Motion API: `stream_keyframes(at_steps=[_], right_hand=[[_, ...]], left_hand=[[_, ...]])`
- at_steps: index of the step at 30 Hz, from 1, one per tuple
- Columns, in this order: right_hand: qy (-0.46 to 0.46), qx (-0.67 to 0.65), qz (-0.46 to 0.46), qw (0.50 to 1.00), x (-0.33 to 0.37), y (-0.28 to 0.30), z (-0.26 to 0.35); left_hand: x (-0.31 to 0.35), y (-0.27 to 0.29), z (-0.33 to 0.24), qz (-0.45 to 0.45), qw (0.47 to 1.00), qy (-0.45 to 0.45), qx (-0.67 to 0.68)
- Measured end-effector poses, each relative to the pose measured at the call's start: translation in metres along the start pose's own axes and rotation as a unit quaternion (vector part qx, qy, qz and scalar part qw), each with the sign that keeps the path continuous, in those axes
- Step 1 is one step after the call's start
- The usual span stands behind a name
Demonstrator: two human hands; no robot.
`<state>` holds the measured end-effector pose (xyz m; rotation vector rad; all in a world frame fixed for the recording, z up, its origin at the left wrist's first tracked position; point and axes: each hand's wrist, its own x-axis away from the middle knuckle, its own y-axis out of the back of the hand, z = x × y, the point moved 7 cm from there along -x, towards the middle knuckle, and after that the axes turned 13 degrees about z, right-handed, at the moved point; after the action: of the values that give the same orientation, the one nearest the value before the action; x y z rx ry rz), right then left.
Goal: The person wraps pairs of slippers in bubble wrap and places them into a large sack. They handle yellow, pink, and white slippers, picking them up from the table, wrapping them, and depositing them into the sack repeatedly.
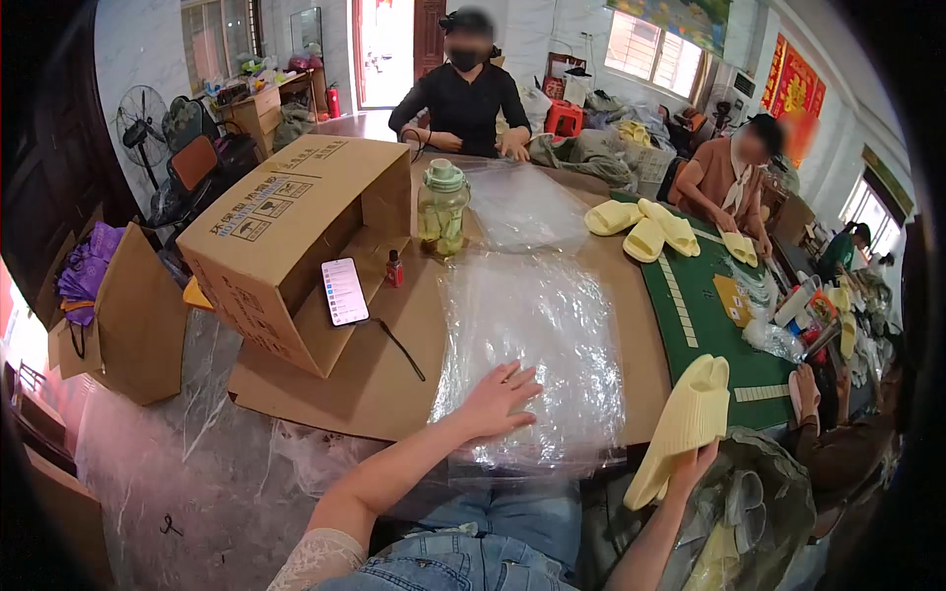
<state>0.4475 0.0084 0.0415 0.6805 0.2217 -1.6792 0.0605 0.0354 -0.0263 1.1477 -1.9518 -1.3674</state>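
My left hand (501, 399) lies flat, fingers spread, on a stack of clear plastic bags (567, 325) at the near edge of the table. To the right, my right hand (696, 467) grips a pair of pale yellow slippers (687, 419) from below. The slippers are pressed together and tilted, toes up, beside the table edge. My fingers are partly hidden behind them. Below that hand, an open sack (778, 483) holds more slippers.
An open cardboard box (296, 207) stands at left, with a phone (343, 293) and a small red bottle (394, 269) by its opening. Behind the bags is a glass jar (443, 212). More yellow slippers (645, 239) lie near a green board (680, 295). Co-workers (465, 108) sit around.
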Motion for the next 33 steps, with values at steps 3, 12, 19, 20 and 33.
stream_keyframes(at_steps=[3,12,19,20,33], right_hand=[[-0.027,-0.131,0.019,0.991,0.022,-0.039,0.038],[-0.083,0.031,0.138,0.986,0.017,-0.118,0.043],[-0.159,0.132,0.143,0.968,0.007,-0.141,0.005],[-0.149,0.138,0.15,0.968,0.005,-0.145,0.002],[-0.174,0.233,0.177,0.94,0.005,-0.15,-0.036]], left_hand=[[-0.001,-0.006,-0.001,-0.014,0.999,0.039,-0.012],[-0.005,-0.001,-0.01,-0.016,0.998,0.052,-0.009],[-0.005,0.003,-0.014,-0.018,0.998,0.057,0.011],[-0.004,0.004,-0.015,-0.011,0.998,0.058,0.018],[0.09,0.12,0.09,-0.18,0.957,0.225,0.034]])
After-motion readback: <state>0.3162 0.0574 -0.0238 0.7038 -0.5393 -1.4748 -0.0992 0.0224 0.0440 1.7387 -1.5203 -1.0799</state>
